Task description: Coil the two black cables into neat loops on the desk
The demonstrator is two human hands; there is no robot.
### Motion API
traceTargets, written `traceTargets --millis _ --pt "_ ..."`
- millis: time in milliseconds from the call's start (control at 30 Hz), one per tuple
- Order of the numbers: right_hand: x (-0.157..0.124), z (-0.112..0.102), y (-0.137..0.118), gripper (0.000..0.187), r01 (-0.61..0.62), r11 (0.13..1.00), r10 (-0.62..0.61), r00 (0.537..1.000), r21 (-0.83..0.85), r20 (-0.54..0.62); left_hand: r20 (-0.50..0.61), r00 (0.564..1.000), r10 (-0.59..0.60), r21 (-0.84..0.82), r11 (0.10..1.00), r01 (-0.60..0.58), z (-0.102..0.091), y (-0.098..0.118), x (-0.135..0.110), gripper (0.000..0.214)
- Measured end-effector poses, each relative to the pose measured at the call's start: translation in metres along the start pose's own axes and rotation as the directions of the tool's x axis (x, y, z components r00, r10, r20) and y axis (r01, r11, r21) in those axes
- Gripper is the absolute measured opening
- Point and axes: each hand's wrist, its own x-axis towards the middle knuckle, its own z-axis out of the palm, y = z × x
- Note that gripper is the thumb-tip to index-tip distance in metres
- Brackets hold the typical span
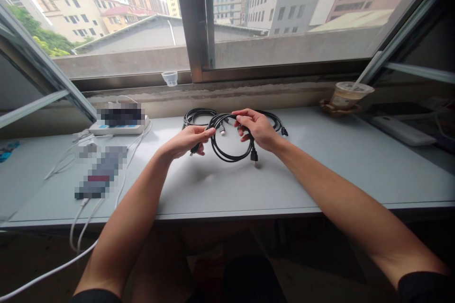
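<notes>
left hand, fingers curled around black cable coil, right hand, fingers pinching upper loop, coil held above bench

Black is shown by the coiled cables; pale grey is worn by the desk top; white, patched with blue, is borne by the power strip.

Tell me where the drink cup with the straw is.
In the head view, the drink cup stands toward the right end of the grey desk, right of the coiled black cables.
</notes>
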Motion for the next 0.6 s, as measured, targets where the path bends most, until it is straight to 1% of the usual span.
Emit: traceTargets --millis 67,133,233,333,400,467,533,600 --pt "-0.002 0.0 -0.001 0.043 -0.017 1.0 0.018 0.999 -0.023 0.038 0.021 1.0 0.005 0.082 0.997 -0.007 0.001 0.0 -0.001 0.061" --pt "-0.004 0.001 -0.002 0.043 -0.029 0.999 0.031 0.996 -0.025 0.08 0.006 1.0 0.028 0.119 0.992 -0.028 0.006 0.0 -0.002 0.061" --pt "-0.007 0.007 -0.004 0.041 -0.027 0.999 0.031 0.99 -0.03 0.137 -0.077 0.992 0.102 0.073 0.993 -0.096 0.02 0.0 0.001 0.056" --pt "-0.01 0.015 -0.006 0.04 -0.005 0.999 0.014 0.986 -0.052 0.167 -0.162 0.969 0.184 0.047 0.983 -0.179 0.037 0.002 0.004 0.054" --pt "-0.013 0.02 -0.007 0.038 -0.021 0.999 0.028 0.986 -0.043 0.164 -0.184 0.965 0.189 0.022 0.982 -0.188 0.046 0.003 0.006 0.044" --pt "-0.014 0.025 -0.007 0.035 -0.062 0.998 0.065 0.986 -0.028 0.151 -0.217 0.959 0.182 0.009 0.983 -0.184 0.052 0.005 0.007 0.038" --pt "-0.016 0.028 -0.007 0.035 -0.084 0.996 0.089 0.988 -0.043 0.129 -0.262 0.941 0.213 0.088 0.977 -0.197 0.055 0.005 0.008 0.039" --pt "-0.017 0.031 -0.007 0.039 -0.083 0.992 0.092 0.991 -0.091 0.101 -0.261 0.927 0.269 0.235 0.949 -0.21 0.055 0.004 0.008 0.044"
